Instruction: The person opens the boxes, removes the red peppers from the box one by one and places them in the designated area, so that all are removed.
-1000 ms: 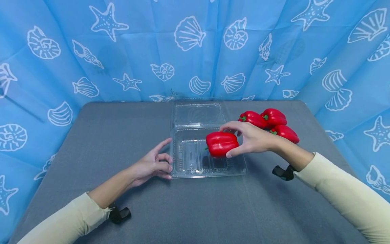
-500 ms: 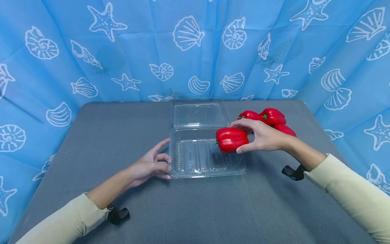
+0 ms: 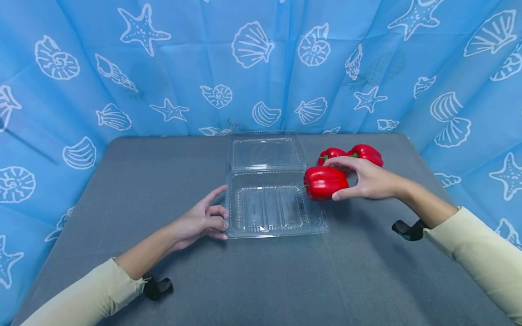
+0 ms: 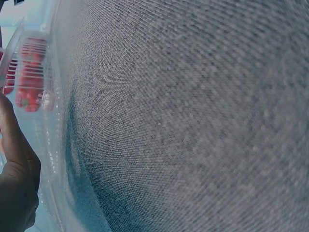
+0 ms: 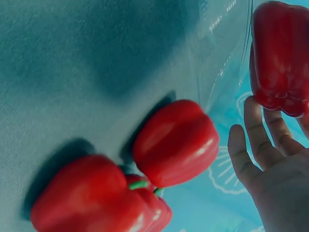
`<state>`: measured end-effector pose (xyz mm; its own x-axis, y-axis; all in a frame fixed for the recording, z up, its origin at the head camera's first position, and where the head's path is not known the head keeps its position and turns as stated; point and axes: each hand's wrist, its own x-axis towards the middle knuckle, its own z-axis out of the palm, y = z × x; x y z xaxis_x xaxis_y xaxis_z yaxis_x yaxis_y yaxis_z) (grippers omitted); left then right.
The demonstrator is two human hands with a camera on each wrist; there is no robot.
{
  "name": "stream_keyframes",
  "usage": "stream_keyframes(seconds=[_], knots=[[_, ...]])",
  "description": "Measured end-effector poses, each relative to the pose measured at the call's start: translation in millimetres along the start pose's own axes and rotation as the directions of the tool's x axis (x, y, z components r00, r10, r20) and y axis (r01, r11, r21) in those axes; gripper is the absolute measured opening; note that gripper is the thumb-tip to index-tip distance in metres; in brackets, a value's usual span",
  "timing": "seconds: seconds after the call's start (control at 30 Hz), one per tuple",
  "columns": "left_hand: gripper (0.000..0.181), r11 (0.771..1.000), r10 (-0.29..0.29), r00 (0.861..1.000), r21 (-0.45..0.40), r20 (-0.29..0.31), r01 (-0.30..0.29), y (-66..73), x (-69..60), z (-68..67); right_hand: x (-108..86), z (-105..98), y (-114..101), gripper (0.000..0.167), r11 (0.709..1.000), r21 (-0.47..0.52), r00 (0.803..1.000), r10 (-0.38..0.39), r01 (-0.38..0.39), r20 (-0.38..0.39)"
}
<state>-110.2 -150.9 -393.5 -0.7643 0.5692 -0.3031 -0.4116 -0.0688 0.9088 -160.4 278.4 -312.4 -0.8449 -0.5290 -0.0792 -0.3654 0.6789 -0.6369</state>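
Observation:
My right hand (image 3: 367,179) grips a glossy red bell pepper (image 3: 324,183) by its end, thumb at the near side and fingers at the far side. That pepper (image 5: 282,55) hangs above the right rim of a clear plastic clamshell container (image 3: 258,233), its green stem pointing left. The container's lid (image 3: 267,151) lies folded back behind the base. My left hand (image 3: 200,224) rests at the container's left edge, its fingertips touching the rim and index finger extended. In the left wrist view, only part of the left hand (image 4: 17,164) shows beside the clear plastic.
Several more red bell peppers lie to the right, behind my right hand: one near the container (image 3: 332,154), another (image 3: 367,154) beside it. A pepper (image 5: 176,142) and its neighbour (image 5: 82,198) appear in the right wrist view. A blue seashell curtain (image 3: 261,81) borders the grey table (image 3: 244,280).
My right hand has moved right and slightly away from me with the bell pepper, from over the container's base to its right rim. The left hand has stayed at the left edge.

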Motion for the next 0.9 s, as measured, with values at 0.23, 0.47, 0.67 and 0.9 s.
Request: stream_keyframes(seconds=[0.23,0.47,0.67,0.9], knots=[[0.104,1.0,0.009,1.0,0.0,0.006,-0.009,0.0,-0.2,-0.5,-6.5,-8,10,0.082,0.999,-0.011,0.999,0.03,-0.03,-0.017],[0.105,1.0,0.009,1.0,0.003,0.007,-0.009,-0.5,0.4,-0.5,-15.1,-15,21,0.079,0.999,-0.025,1.0,0.029,-0.029,-0.008],[0.104,1.0,0.005,1.0,0.001,0.005,-0.005,-1.0,0.6,-0.6,-19.4,-16,30,0.084,0.997,-0.059,0.999,0.044,-0.045,-0.004],[0.103,1.0,-0.003,1.0,0.001,0.001,0.003,-1.3,0.6,-0.5,-23.2,-16,37,0.085,0.995,-0.074,0.998,0.06,-0.06,-0.004]])
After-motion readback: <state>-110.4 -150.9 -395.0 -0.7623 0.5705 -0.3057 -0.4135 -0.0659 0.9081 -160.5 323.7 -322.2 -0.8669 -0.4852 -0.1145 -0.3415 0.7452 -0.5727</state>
